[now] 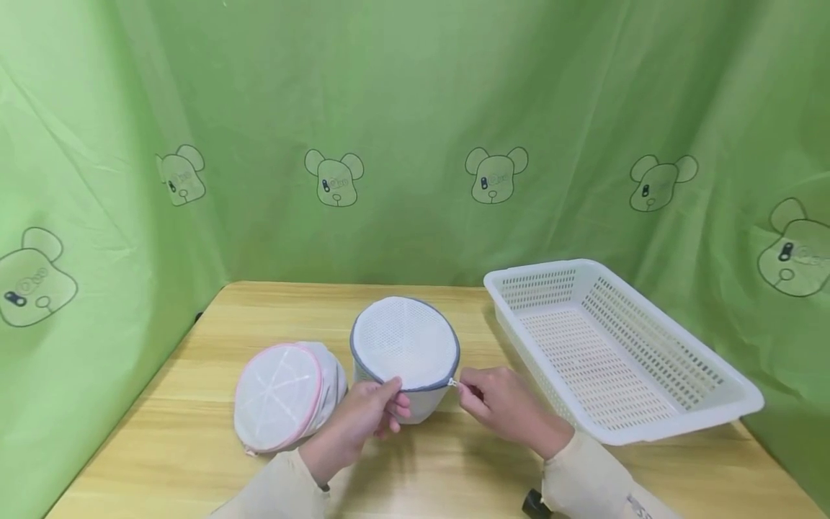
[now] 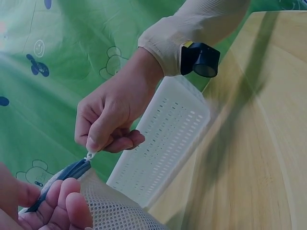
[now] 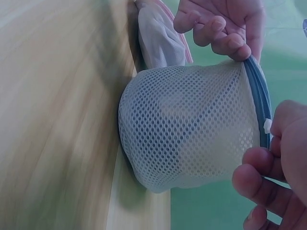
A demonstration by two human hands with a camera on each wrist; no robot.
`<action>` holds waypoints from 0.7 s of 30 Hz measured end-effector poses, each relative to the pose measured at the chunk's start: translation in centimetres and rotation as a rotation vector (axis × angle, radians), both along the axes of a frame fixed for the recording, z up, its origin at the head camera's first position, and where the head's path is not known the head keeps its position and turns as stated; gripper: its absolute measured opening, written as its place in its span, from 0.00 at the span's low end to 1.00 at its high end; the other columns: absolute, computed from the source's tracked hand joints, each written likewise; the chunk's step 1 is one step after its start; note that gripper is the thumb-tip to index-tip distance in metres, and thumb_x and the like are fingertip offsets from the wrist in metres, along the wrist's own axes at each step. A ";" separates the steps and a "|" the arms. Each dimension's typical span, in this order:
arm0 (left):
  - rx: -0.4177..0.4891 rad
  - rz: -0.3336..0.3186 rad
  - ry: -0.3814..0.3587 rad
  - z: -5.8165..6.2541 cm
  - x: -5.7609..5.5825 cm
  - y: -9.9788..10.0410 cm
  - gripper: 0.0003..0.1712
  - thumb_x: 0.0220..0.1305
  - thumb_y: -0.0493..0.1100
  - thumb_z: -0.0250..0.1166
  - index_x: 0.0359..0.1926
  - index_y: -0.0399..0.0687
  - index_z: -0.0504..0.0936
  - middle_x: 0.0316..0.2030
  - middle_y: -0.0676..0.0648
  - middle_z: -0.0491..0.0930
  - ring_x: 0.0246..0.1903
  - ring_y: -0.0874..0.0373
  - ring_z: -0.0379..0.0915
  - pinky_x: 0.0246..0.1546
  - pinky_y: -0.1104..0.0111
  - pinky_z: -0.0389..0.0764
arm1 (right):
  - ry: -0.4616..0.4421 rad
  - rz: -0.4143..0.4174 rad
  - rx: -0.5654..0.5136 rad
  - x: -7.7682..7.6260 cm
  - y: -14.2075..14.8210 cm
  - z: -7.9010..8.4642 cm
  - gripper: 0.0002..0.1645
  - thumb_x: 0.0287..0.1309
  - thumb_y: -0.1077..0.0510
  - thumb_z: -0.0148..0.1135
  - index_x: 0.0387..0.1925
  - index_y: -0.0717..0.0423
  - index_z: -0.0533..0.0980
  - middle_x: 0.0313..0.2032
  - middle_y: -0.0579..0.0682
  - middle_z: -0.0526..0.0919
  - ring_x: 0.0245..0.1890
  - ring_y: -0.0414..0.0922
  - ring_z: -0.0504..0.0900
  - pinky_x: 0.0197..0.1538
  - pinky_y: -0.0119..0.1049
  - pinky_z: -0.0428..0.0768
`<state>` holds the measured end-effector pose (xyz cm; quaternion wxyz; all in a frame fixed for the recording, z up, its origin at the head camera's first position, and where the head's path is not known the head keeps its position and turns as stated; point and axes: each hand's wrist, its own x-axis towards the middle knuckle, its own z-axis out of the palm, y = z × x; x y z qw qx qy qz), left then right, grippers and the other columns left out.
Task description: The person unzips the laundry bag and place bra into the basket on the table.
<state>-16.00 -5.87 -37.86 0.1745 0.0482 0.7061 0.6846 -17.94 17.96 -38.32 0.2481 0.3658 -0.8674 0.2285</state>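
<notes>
Pinching the zipper pull [image 1: 453, 383] at the frame's lower centre, the right hand [image 1: 504, 405] risked snagging if the left hand [image 1: 368, 414], pinching the mesh bag [image 1: 405, 342], slackened

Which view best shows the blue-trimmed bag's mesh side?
The right wrist view: the mesh side shows large and nearly whole. The head view shows mainly the lid, little side; the left wrist view, only a part, cut off below.

The white mesh bag [image 1: 415, 407] was cylindrical and roughly upright, its round top [image 1: 406, 339] spread across the mouth; its blue-grey rim [image 3: 259, 93] lay beneath the left thumb [image 1: 391, 388], just above the left fingers [image 1: 398, 407]; its white zip pull [image 1: 452, 382] sat pinched between the right fingers [image 1: 476, 377].
</notes>
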 end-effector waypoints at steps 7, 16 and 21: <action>0.014 0.004 -0.002 -0.1 0.0 -0.2 0.20 0.72 0.51 0.52 0.29 0.44 0.79 0.23 0.53 0.79 0.19 0.64 0.70 0.24 0.71 0.68 | -0.015 -0.004 -0.005 0.1 0.2 0.1 0.20 0.52 0.66 0.59 0.14 0.43 0.63 0.14 0.30 0.58 0.15 0.25 0.54 0.16 0.20 0.57; 0.032 0.009 -0.006 -0.2 0.0 -0.5 0.18 0.72 0.50 0.53 0.30 0.44 0.79 0.24 0.52 0.79 0.20 0.64 0.70 0.24 0.71 0.68 | -0.016 -0.053 0.009 -0.1 0.5 0.0 0.19 0.52 0.65 0.59 0.15 0.43 0.65 0.13 0.30 0.59 0.14 0.26 0.56 0.16 0.21 0.58; 0.032 0.000 0.000 -0.1 -0.2 -0.8 0.18 0.72 0.49 0.53 0.30 0.44 0.78 0.25 0.52 0.78 0.21 0.64 0.69 0.26 0.71 0.69 | -0.046 -0.070 0.007 -0.4 0.8 0.0 0.18 0.52 0.66 0.59 0.15 0.44 0.66 0.13 0.31 0.60 0.14 0.27 0.57 0.16 0.22 0.60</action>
